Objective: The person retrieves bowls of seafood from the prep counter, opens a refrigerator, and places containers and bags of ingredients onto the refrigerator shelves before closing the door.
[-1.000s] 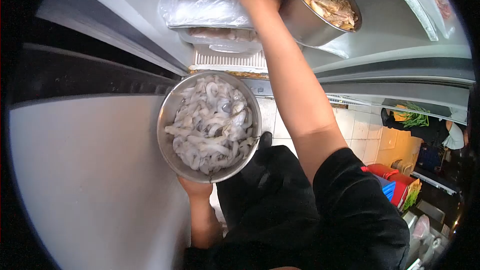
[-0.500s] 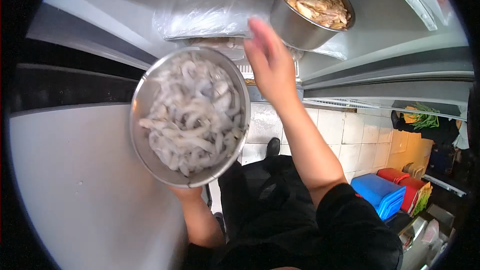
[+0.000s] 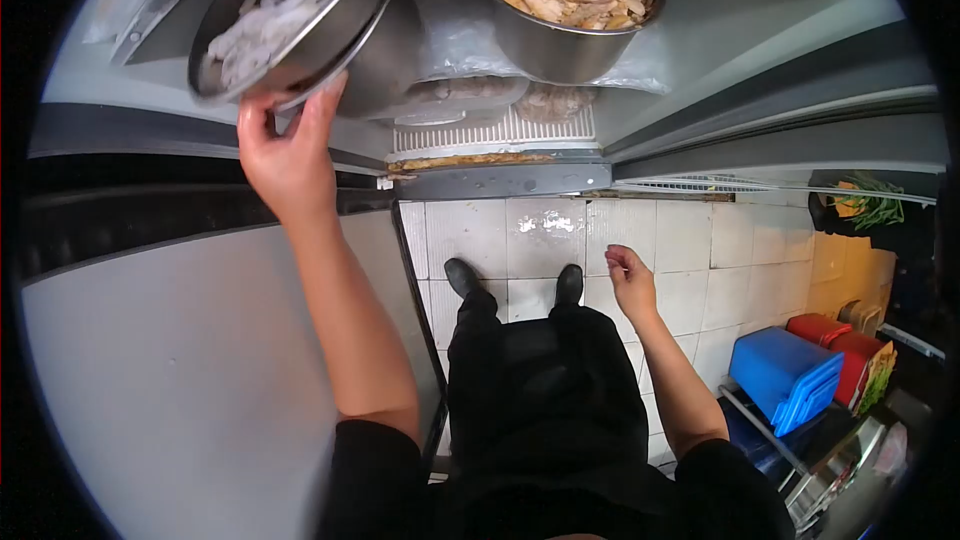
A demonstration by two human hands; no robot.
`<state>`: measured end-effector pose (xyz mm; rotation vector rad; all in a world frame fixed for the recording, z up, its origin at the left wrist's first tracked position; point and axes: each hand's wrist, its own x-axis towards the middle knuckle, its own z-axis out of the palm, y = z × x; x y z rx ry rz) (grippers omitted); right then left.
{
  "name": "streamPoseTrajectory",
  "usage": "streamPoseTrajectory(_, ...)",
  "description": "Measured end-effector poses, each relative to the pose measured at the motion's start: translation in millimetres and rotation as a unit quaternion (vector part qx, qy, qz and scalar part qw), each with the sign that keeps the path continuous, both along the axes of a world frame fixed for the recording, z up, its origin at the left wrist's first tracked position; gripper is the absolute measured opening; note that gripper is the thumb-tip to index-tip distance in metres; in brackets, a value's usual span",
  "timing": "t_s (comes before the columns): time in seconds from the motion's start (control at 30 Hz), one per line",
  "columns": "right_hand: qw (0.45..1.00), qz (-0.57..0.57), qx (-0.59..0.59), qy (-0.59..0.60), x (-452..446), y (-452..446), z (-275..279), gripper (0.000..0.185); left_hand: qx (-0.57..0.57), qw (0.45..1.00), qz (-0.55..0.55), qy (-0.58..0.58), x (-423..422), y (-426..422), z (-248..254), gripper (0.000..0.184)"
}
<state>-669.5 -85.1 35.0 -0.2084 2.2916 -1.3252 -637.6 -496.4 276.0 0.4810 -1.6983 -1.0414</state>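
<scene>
At the upper left, a metal bowl (image 3: pixel 300 45) is tilted, with pale, translucent strips of raw seafood (image 3: pixel 255 35) in it; I cannot tell their exact kind. My left hand (image 3: pixel 290 155) grips its near rim, thumb apart from the fingers. Just behind and beneath the bowl is a second metal container (image 3: pixel 392 50), its rim very close to the bowl; whether they touch is unclear. My right hand (image 3: pixel 632 285) hangs low over the floor, fingers loosely bent, with nothing visible in it.
Inside the fridge, a metal pot (image 3: pixel 560 55) of brownish cooked-looking pieces stands near plastic-wrapped packages (image 3: pixel 460 45). A grey door (image 3: pixel 200 370) stands at the left. Blue bins (image 3: pixel 785 370) and red bins (image 3: pixel 855 360) are at the right. The tiled floor (image 3: pixel 465 225) looks wet.
The bowl has moved up and left into the fridge and tilted, still in my left hand. My right hand has dropped from the fridge opening to my side. The view has shifted.
</scene>
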Motion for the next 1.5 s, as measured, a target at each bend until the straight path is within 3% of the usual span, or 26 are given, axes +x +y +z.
streamPoseTrajectory(0.07, 1.0, -0.018, 0.02, 0.007, -4, 5, -5, 0.027, -0.049, 0.997, 0.041, -0.047, -17, -16, -5, 0.036)
streamPoseTrajectory(0.17, 0.999, -0.022, 0.01, 0.031, -9, 1, 6, 0.028, -0.034, 0.996, 0.058, -0.05, -40, -26, -20, 0.037)
streamPoseTrajectory(0.4, 0.998, -0.022, -0.036, 0.046, -44, -58, 81, 0.031, -0.06, 0.991, 0.094, -0.077, -51, -33, -30, 0.041)
streamPoseTrajectory(0.57, 0.93, 0.013, -0.203, 0.305, -93, -114, 175, 0.044, -0.044, 0.992, 0.12, 0.023, -39, 20, -28, 0.041)
streamPoseTrajectory(0.67, 0.878, -0.022, -0.235, 0.416, -124, -151, 222, 0.048, -0.015, 0.997, -0.076, 0.019, -41, 59, -19, 0.038)
streamPoseTrajectory(0.8, 0.861, -0.029, -0.183, 0.474, -153, -177, 215, 0.044, -0.055, 0.984, -0.158, -0.064, -63, 81, -10, 0.051)
streamPoseTrajectory(0.9, 0.88, -0.033, -0.199, 0.43, -154, -179, 216, 0.044, -0.109, 0.964, -0.18, -0.162, -78, 83, -12, 0.049)
streamPoseTrajectory(0.97, 0.859, -0.046, -0.164, 0.483, -155, -178, 221, 0.048, -0.103, 0.962, -0.209, -0.142, -88, 77, -18, 0.046)
streamPoseTrajectory(1.03, 0.874, -0.04, -0.208, 0.438, -160, -177, 219, 0.048, -0.099, 0.965, -0.209, -0.12, -91, 79, -19, 0.042)
streamPoseTrajectory(1.07, 0.865, -0.034, -0.21, 0.454, -162, -178, 218, 0.048, -0.121, 0.966, -0.202, -0.111, -95, 82, -20, 0.03)
streamPoseTrajectory(1.17, 0.831, -0.059, -0.224, 0.506, -164, -176, 220, 0.047, -0.101, 0.966, -0.214, -0.108, -98, 83, -19, 0.026)
streamPoseTrajectory(1.23, 0.838, -0.036, -0.225, 0.496, -163, -169, 219, 0.048, -0.153, 0.964, -0.19, -0.102, -98, 76, -17, 0.024)
streamPoseTrajectory(1.3, 0.835, -0.039, -0.239, 0.494, -153, -155, 222, 0.047, -0.022, 0.988, -0.145, -0.049, -98, 77, -3, 0.025)
streamPoseTrajectory(1.37, 0.835, -0.042, -0.25, 0.489, -139, -134, 223, 0.046, -0.003, 0.992, -0.121, -0.039, -108, 74, 16, 0.026)
streamPoseTrajectory(1.43, 0.852, 0.029, -0.265, 0.451, -122, -107, 223, 0.043, -0.068, 0.987, -0.142, -0.045, -127, 70, 34, 0.028)
streamPoseTrajectory(1.5, 0.863, 0.027, -0.282, 0.417, -102, -86, 213, 0.041, -0.202, 0.957, -0.155, -0.136, -155, 69, 49, 0.04)
